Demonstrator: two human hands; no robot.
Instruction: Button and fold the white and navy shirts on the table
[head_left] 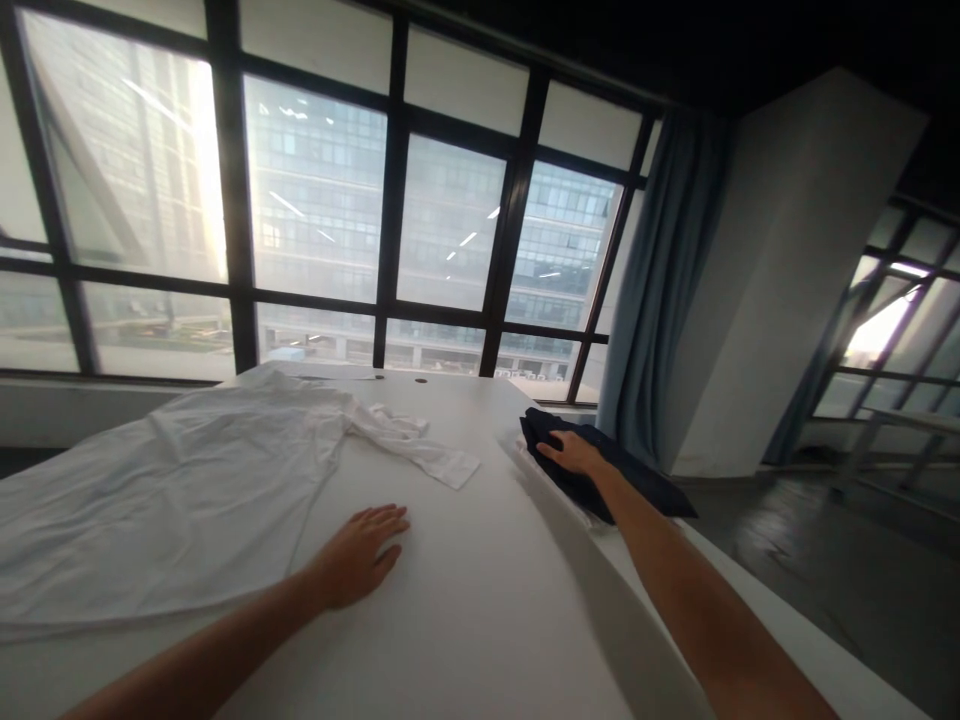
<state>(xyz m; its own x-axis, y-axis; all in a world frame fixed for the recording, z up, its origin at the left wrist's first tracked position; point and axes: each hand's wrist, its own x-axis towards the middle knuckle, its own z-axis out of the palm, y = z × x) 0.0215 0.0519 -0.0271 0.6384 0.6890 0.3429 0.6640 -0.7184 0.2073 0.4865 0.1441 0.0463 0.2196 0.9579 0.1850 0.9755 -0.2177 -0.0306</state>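
Observation:
A white long-sleeved shirt [187, 490] lies spread over the left side of the white table [465, 600], one sleeve stretching toward the middle. My left hand [360, 555] rests flat on the tabletop just right of the shirt, fingers extended and holding nothing. On the right, my right hand [574, 452] lies on top of a folded dark navy cloth [637, 470], probably a garment, with the fingers stretched out over it. Some white fabric [555, 485] shows beneath the navy cloth along its left edge.
Large black-framed windows [322, 190] stand behind the table. A blue-grey curtain [652, 290] and a pale pillar [795, 260] rise beyond its right side. Farther right, another table [915, 420] stands on the dark floor [810, 560].

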